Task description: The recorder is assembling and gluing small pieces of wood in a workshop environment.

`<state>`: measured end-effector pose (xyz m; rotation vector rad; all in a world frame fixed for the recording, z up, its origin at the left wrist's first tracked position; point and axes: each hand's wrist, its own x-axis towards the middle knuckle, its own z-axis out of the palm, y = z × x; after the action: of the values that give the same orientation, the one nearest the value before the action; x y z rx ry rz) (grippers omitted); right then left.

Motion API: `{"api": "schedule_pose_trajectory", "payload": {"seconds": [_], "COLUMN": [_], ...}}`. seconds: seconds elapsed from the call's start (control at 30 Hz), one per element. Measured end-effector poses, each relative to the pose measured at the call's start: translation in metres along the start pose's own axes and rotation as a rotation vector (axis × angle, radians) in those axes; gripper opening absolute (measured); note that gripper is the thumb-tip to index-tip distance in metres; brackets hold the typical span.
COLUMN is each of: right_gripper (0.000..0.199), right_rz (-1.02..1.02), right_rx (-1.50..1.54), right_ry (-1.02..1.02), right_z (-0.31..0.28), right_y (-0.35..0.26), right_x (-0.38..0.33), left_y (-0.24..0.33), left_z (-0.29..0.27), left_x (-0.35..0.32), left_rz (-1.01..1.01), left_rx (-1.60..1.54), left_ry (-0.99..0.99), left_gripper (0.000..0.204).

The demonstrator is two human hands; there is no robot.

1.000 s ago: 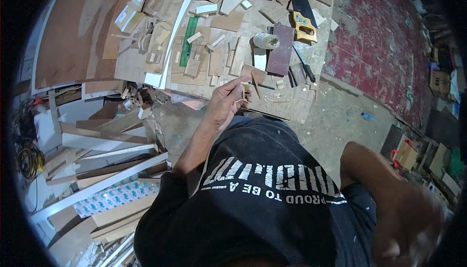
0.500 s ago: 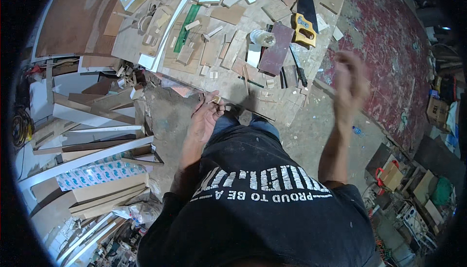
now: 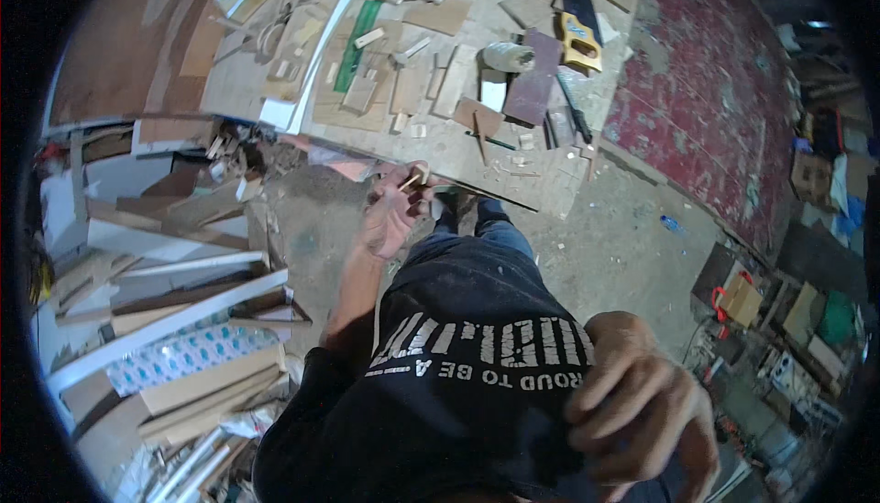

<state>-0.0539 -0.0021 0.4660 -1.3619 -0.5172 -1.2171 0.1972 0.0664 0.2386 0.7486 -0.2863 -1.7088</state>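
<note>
In front of my body, just off the near edge of the workbench (image 3: 367, 141), my left hand (image 3: 396, 210) is closed on a small piece of pale wood (image 3: 410, 181). Its fingers partly cover the piece. My right hand (image 3: 646, 402) is raised close over the front of my black shirt, slightly blurred, its fingers bent and apart with nothing visible in them. On the bench nearest the left hand lie small wood blocks (image 3: 419, 131) and a thin brown stick (image 3: 478, 136).
A handsaw with a yellow handle (image 3: 580, 43), a maroon board (image 3: 533, 81), a cloudy jar (image 3: 509, 56) and a green strip (image 3: 356, 49) lie among offcuts on the bench. Stacked boards (image 3: 197, 297) fill the left side. A red-painted panel (image 3: 706, 90) stretches along the right.
My right hand has come down and back from beside the bench to the front of my shirt. The left hand stays near the bench edge with the wood piece, which has turned a little.
</note>
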Motion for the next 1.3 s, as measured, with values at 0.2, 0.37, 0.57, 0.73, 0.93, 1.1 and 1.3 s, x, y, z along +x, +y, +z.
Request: {"api": "schedule_pose_trajectory", "payload": {"seconds": [0.2, 0.37, 0.57, 0.73, 0.93, 1.1, 1.3], "right_gripper": [0.039, 0.014, 0.019, 0.02, 0.038, 0.034, 0.044], "right_rz": [0.059, 0.501, 1.305, 1.183, 1.025, 0.84, 1.071], "right_rx": [-0.119, -0.564, -1.445, -1.503, -1.689, -1.676, -1.138], "right_ry": [0.128, 0.256, 0.659, 0.401, 0.323, 0.288, -0.233], "right_z": [0.043, 0.013, -0.195, -0.263, -0.298, -0.358, -0.283], "right_y": [0.005, -0.005, 0.06, 0.12, 0.198, 0.222, 0.233], "right_x": [-0.003, -0.053, -0.266, -0.3, -0.256, -0.239, -0.14], "left_y": [0.013, 0.015, 0.001, -0.015, -0.063, -0.086, -0.101], "left_z": [-0.005, 0.002, -0.008, 0.008, 0.036, 0.064, 0.052], "left_x": [0.006, 0.011, 0.002, -0.015, -0.029, -0.041, -0.061], "left_rz": [-0.081, -0.068, 0.094, 0.116, 0.178, 0.136, 0.214], "left_rx": [-0.016, 0.211, 0.679, 0.623, 0.499, 0.537, 0.468], "left_ry": [-0.073, 0.018, 0.463, 0.687, 0.843, 0.944, 1.048], "left_gripper": [0.068, 0.055, 0.046, 0.039, 0.039, 0.037, 0.035]}}
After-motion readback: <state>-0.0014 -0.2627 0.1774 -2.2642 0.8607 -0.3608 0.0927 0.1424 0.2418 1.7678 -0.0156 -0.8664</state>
